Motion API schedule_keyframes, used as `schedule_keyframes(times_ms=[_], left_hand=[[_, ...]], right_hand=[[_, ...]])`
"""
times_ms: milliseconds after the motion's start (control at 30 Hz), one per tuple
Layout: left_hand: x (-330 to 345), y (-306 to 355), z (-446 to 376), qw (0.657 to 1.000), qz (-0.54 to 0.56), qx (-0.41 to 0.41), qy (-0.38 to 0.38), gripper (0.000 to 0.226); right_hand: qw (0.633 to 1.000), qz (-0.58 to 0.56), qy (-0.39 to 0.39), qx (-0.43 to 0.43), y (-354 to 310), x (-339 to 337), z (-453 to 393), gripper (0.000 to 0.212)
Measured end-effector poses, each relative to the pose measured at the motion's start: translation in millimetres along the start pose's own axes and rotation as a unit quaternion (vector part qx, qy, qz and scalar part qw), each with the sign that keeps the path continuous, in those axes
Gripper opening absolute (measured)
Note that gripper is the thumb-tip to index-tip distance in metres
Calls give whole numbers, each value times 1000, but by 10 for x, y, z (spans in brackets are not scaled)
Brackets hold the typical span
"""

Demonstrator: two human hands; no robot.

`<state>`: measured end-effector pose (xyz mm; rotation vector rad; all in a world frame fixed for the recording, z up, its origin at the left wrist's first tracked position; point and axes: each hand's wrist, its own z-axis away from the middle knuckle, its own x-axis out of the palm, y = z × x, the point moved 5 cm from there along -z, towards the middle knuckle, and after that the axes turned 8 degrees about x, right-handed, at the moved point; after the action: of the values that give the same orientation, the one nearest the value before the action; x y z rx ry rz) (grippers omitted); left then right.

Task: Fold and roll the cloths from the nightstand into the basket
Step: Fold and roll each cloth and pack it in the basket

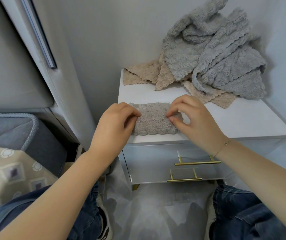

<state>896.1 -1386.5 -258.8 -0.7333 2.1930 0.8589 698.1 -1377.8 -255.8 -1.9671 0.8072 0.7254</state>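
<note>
Both hands, left hand (116, 122) and right hand (190, 118), pinching folded cloth (153, 120) at nightstand (242, 122) front edge with curled fingers; uneven rolling risks loose, lopsided roll.

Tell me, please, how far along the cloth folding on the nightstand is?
Early. The folded grey-beige textured cloth lies at the white nightstand's front edge, both hands, left and right, pinching it, apparently rolling. The heap of grey fluffy cloths and beige cloths remains. No basket visible.
</note>
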Motion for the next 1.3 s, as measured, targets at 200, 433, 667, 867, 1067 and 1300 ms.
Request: schedule_keyframes(times_ms=[200,433,667,867,1067,1300], left_hand=[[40,-55,138,990,-31,62,-119,47],[28,14,177,993,-23,22,-118,49],[-62,87,252,986,27,10,-162,38],[-57,121,272,983,32,62,-168,44],[-5,141,281,978,60,20,-200,40],[-60,9,198,976,122,-57,-173,36]], right_hand=[[995,58,-68,-41,51,65,94,37],[994,5,-110,20,109,47,152,49],[970,-115,-178,121,125,-94,158,41],[971,-97,-204,80,73,-118,202,34],[977,-43,-202,49,37,-98,247,34],[950,-122,-237,164,108,-92,184,24]])
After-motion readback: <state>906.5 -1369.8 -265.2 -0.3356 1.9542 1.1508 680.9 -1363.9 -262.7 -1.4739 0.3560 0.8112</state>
